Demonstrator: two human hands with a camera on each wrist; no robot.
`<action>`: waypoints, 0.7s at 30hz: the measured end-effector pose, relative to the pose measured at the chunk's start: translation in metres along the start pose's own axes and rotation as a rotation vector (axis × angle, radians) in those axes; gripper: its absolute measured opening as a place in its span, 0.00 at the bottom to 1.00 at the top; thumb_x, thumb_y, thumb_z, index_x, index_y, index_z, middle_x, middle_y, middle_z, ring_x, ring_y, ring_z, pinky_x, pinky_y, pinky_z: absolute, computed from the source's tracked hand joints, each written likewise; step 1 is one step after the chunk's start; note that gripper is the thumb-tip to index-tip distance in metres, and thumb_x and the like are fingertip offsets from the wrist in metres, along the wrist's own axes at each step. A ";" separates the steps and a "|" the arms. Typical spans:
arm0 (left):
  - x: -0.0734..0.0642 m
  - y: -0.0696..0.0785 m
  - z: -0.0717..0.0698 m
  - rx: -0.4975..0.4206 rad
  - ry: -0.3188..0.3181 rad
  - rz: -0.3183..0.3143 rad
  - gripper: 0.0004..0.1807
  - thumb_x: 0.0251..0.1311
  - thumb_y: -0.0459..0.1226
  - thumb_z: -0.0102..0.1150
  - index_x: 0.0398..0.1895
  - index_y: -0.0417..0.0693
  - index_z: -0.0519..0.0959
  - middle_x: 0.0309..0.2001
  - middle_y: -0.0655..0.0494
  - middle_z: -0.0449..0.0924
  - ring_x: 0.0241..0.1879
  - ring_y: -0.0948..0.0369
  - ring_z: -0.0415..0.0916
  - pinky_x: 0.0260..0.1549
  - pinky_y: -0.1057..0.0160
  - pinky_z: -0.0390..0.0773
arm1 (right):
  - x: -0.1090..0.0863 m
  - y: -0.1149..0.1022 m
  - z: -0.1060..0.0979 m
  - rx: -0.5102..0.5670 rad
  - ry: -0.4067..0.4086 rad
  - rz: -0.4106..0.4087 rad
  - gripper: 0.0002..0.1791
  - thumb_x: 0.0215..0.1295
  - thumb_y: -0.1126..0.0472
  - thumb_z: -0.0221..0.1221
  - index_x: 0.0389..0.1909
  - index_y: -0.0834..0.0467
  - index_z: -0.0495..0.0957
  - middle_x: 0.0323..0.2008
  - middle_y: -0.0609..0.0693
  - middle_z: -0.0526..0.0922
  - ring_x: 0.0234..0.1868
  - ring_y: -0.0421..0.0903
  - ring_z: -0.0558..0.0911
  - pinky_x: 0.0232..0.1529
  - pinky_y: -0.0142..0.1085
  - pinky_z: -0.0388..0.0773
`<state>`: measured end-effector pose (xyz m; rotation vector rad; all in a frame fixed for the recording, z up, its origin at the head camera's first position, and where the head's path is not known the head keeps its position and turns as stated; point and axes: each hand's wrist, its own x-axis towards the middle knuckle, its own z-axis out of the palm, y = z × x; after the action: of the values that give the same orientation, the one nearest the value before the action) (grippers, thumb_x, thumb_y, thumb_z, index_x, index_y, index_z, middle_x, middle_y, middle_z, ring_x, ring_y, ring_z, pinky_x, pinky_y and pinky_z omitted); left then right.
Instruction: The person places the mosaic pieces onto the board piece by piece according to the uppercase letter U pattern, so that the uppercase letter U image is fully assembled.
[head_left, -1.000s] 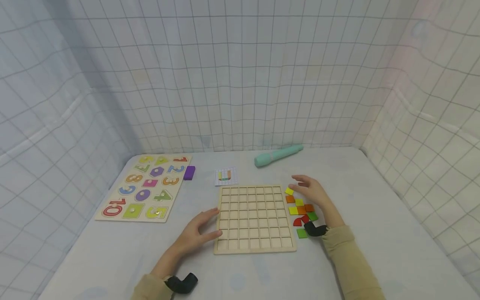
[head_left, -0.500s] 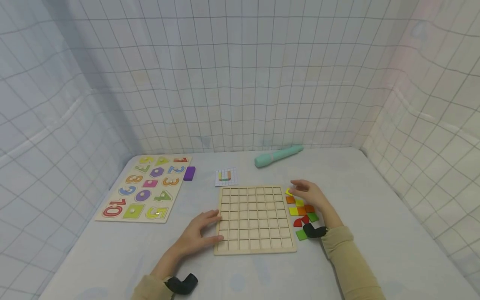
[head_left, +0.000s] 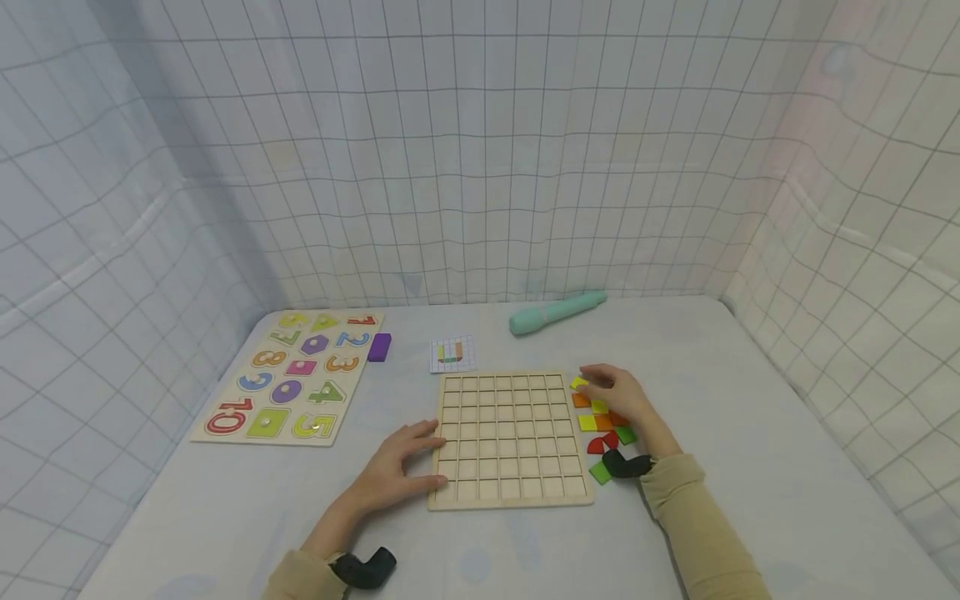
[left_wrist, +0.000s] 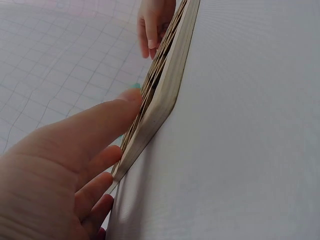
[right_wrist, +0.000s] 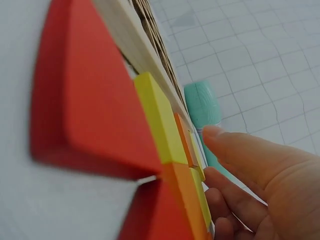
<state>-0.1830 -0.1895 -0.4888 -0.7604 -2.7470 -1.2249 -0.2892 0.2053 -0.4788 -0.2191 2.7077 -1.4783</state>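
Observation:
A square wooden grid board (head_left: 510, 503) lies flat in the middle of the table. My left hand (head_left: 397, 468) rests its thumb and fingertips on the board's left edge, and in the left wrist view that thumb (left_wrist: 131, 97) lies over the rim. Along the board's right side is a group of small wooden tiles, among them a yellow square (head_left: 578, 382), an orange square (head_left: 581, 401), a green square (head_left: 601, 472) and a red quarter-round (head_left: 596, 446). My right hand (head_left: 621, 395) is over the far tiles, thumb beside the yellow square; no tile shows in its grasp.
A small pattern card (head_left: 453, 354) lies behind the board. Farther back is a teal wand-like object (head_left: 557, 313). At the left sit a number-and-shape puzzle board (head_left: 255, 400) and a purple block (head_left: 379, 347). Gridded cloth walls (head_left: 480, 167) enclose the table.
My right hand has come slightly nearer and lower over the tiles. The nearest green tile has shifted and turned a little by the right wristband. My left fingers have slid slightly onto the board's edge.

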 end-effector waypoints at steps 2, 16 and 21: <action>0.000 0.000 0.000 0.001 -0.001 -0.001 0.30 0.46 0.53 0.69 0.53 0.51 0.79 0.66 0.48 0.64 0.67 0.48 0.57 0.68 0.47 0.48 | 0.000 0.001 0.001 -0.008 0.006 -0.011 0.26 0.60 0.54 0.63 0.57 0.61 0.74 0.55 0.60 0.76 0.55 0.56 0.74 0.58 0.50 0.70; -0.001 -0.004 0.002 -0.005 0.012 0.013 0.29 0.46 0.52 0.70 0.53 0.52 0.79 0.66 0.49 0.65 0.67 0.48 0.57 0.68 0.46 0.49 | 0.003 0.008 0.003 -0.056 0.056 -0.031 0.24 0.59 0.55 0.64 0.54 0.61 0.76 0.50 0.59 0.79 0.48 0.54 0.76 0.52 0.48 0.74; -0.001 -0.005 0.002 0.008 0.007 0.000 0.30 0.45 0.53 0.70 0.53 0.52 0.79 0.66 0.50 0.65 0.67 0.49 0.57 0.69 0.49 0.48 | 0.002 0.008 0.004 -0.086 0.065 -0.030 0.23 0.59 0.54 0.64 0.53 0.61 0.77 0.48 0.58 0.79 0.46 0.53 0.77 0.50 0.48 0.75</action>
<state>-0.1844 -0.1912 -0.4933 -0.7545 -2.7448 -1.2128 -0.2920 0.2058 -0.4874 -0.2200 2.8343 -1.4021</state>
